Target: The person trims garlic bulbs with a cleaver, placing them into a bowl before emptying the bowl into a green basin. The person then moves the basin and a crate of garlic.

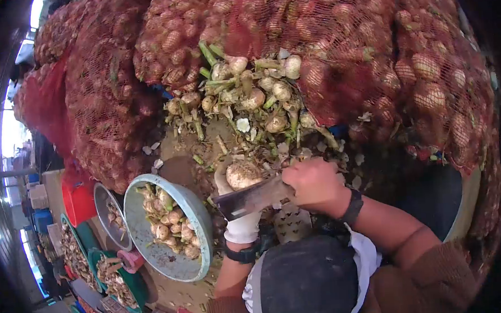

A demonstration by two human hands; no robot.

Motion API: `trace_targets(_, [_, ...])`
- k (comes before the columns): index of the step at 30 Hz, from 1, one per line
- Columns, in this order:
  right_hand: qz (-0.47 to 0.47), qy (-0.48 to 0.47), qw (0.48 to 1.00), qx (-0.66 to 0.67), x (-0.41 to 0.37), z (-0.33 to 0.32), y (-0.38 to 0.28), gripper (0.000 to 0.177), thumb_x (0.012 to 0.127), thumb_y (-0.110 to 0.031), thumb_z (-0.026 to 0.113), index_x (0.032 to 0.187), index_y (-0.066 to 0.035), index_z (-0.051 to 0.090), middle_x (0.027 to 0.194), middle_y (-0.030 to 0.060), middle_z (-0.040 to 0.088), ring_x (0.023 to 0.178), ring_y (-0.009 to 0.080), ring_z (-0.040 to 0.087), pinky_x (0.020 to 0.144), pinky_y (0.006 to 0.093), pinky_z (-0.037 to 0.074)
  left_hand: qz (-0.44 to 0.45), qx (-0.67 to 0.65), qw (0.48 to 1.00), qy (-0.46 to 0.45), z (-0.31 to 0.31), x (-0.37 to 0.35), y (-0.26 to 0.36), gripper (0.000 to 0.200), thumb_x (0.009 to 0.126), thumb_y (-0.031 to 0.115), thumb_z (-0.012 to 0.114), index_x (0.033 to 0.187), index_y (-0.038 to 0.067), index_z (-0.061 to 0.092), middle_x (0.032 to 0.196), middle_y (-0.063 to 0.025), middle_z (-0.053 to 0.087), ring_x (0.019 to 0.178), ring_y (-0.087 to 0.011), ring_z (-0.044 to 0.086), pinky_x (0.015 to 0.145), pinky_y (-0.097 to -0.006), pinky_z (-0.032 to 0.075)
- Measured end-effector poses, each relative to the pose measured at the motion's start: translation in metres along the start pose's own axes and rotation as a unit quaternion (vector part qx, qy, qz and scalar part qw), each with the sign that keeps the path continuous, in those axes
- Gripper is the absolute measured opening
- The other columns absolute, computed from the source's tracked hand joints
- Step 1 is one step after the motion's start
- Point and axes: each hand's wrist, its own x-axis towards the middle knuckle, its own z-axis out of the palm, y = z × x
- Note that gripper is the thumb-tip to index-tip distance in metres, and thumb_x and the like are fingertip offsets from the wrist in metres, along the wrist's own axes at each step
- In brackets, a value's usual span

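Note:
My left hand point(243, 225) wears a white glove, and its fingers curl around a garlic bulb point(244, 174) with its root side showing. The cleaver blade hides part of that hand. In my bare right hand point(317, 181) is a cleaver point(255, 197), its broad dark blade lying across in front of the left wrist, close to the bulb. The fist covers the handle. Just beyond both hands lies a loose heap of garlic bulbs point(253, 97) with green and dried stalks. Left of my left hand, a pale blue basin point(203, 232) holds several trimmed bulbs.
Red mesh sacks point(346, 44) full of bulbs wall in the far side and right. Leftward are a grey basin point(102, 198), a red bucket point(77, 194) and green tubs point(135, 287). Stalk scraps and peelings litter the ground. A dark rounded shape point(308, 278) fills the bottom.

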Motion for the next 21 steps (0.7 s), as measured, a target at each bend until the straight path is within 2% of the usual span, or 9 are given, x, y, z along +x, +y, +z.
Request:
trace_targets(2, [0.003, 0.006, 1.0, -0.006, -0.002, 0.0, -0.001, 0.008, 0.068, -0.016, 0.06, 0.071, -0.01, 0.056, 0.065, 0.009, 0.056, 0.063, 0.0272, 0.06, 0.056, 0.0398, 0.048, -0.041, -0.058, 0.997, 0.009, -0.002, -0.001, -0.005, 0.073, 0.064, 0.0, 0.077, 0.125, 0.004, 0.037, 0.112, -0.0114, 0.053, 0.098, -0.0207, 0.056, 0.086, -0.0332, 0.048])
trace_targets(5, [-0.003, 0.013, 1.0, 0.003, -0.002, 0.002, -0.001, 0.008, 0.068, -0.016, 0.059, 0.073, -0.01, 0.057, 0.065, 0.0083, 0.056, 0.064, 0.0272, 0.06, 0.057, 0.0398, 0.048, 0.016, 0.046, 0.999, -0.007, -0.007, -0.006, -0.007, 0.07, 0.066, -0.002, 0.075, 0.124, 0.005, 0.037, 0.11, -0.0117, 0.053, 0.096, -0.0215, 0.056, 0.083, -0.0333, 0.05])
trace_targets(10, [0.022, 0.027, 0.999, 0.001, -0.006, 0.022, 0.017, 0.006, 0.068, -0.016, 0.059, 0.071, -0.011, 0.057, 0.067, 0.0082, 0.058, 0.063, 0.0279, 0.06, 0.057, 0.0409, 0.048, -0.128, -0.151, 0.98, -0.023, 0.003, -0.014, 0.01, 0.073, 0.063, -0.004, 0.075, 0.122, 0.002, 0.032, 0.106, -0.0147, 0.054, 0.095, -0.0217, 0.058, 0.08, -0.0321, 0.051])
trace_targets(11, [0.052, 0.022, 0.998, 0.014, -0.013, 0.034, 0.032, 0.008, 0.068, -0.017, 0.059, 0.072, -0.01, 0.059, 0.068, 0.0097, 0.059, 0.064, 0.0294, 0.061, 0.059, 0.0421, 0.048, -0.132, -0.151, 0.979, -0.025, 0.001, -0.016, 0.012, 0.073, 0.063, -0.004, 0.075, 0.122, 0.002, 0.032, 0.106, -0.0147, 0.054, 0.095, -0.0217, 0.058, 0.08, -0.0321, 0.051])
trace_targets(12, [0.082, 0.017, 0.996, 0.028, -0.022, 0.043, 0.046, 0.01, 0.068, -0.017, 0.059, 0.073, -0.009, 0.06, 0.07, 0.0112, 0.061, 0.065, 0.031, 0.061, 0.06, 0.0433, 0.049, -0.051, 0.021, 0.998, -0.033, -0.005, -0.018, 0.016, 0.074, 0.062, -0.005, 0.074, 0.122, 0.001, 0.032, 0.104, -0.0146, 0.055, 0.093, -0.0211, 0.058, 0.079, -0.0319, 0.051])
trace_targets(13, [0.326, -0.13, 0.936, 0.009, -0.026, 0.046, 0.069, 0.016, 0.068, -0.02, 0.06, 0.077, -0.007, 0.063, 0.072, 0.0143, 0.063, 0.068, 0.0341, 0.062, 0.063, 0.0455, 0.05, 0.038, 0.191, 0.98, -0.037, -0.009, -0.018, 0.024, 0.075, 0.061, -0.006, 0.073, 0.122, 0.001, 0.031, 0.101, -0.0144, 0.055, 0.092, -0.0206, 0.059, 0.079, -0.0316, 0.051])
trace_targets(15, [0.332, -0.051, 0.94, 0.058, -0.051, 0.064, 0.102, 0.017, 0.069, -0.025, 0.059, 0.073, -0.009, 0.059, 0.071, 0.0131, 0.059, 0.069, 0.036, 0.059, 0.061, 0.0447, 0.048, 0.052, 0.149, 0.987, -0.017, -0.01, -0.019, 0.052, 0.072, 0.06, -0.002, 0.073, 0.12, 0.001, 0.034, 0.101, -0.0109, 0.053, 0.088, -0.0174, 0.057, 0.076, -0.0293, 0.051])
trace_targets(19, [0.192, -0.062, 0.978, 0.052, -0.007, 0.027, 0.031, 0.017, 0.07, -0.024, 0.06, 0.071, -0.008, 0.058, 0.072, 0.0147, 0.059, 0.069, 0.0359, 0.059, 0.061, 0.0442, 0.047, 0.017, 0.203, 0.979, 0.024, -0.04, -0.006, 0.019, 0.074, 0.058, 0.001, 0.076, 0.121, 0.005, 0.038, 0.102, -0.0103, 0.051, 0.092, -0.017, 0.053, 0.083, -0.0307, 0.048])
trace_targets(21, [0.152, -0.006, 0.985, 0.08, -0.006, 0.017, 0.02, 0.014, 0.069, -0.018, 0.062, 0.073, -0.005, 0.058, 0.071, 0.0183, 0.058, 0.067, 0.0348, 0.059, 0.06, 0.04, 0.047, -0.01, 0.007, 0.989, 0.149, -0.08, 0.002, 0.026, 0.077, 0.059, 0.005, 0.077, 0.125, 0.006, 0.038, 0.106, -0.0123, 0.052, 0.095, -0.022, 0.053, 0.09, -0.0358, 0.044])
